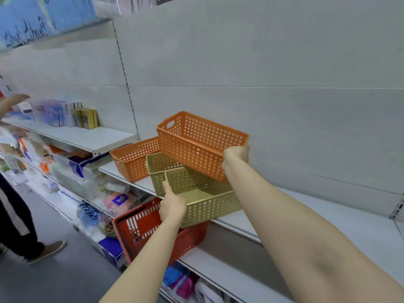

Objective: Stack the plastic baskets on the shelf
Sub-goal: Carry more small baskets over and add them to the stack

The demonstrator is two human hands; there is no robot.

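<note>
The right hand (236, 157) is covering the near end of the raised orange basket (196, 145), its fingertips curling out of sight over the rim. That basket is hiding the back of the olive basket (205, 200) beside the left hand (172, 206), part of a second olive basket (156, 169) and one end of another orange basket (133, 160). Below the left hand, the wrist is blocking part of the red basket (140, 226). Far left, goods (54, 112) are blurring beyond reading, and another person (13, 215) is being cut by the edge.

Two orange baskets (196, 145) dotted with round holes, two olive-green baskets (207, 202) likewise, red slotted basket (153, 228), white shelf (328, 219)
</note>
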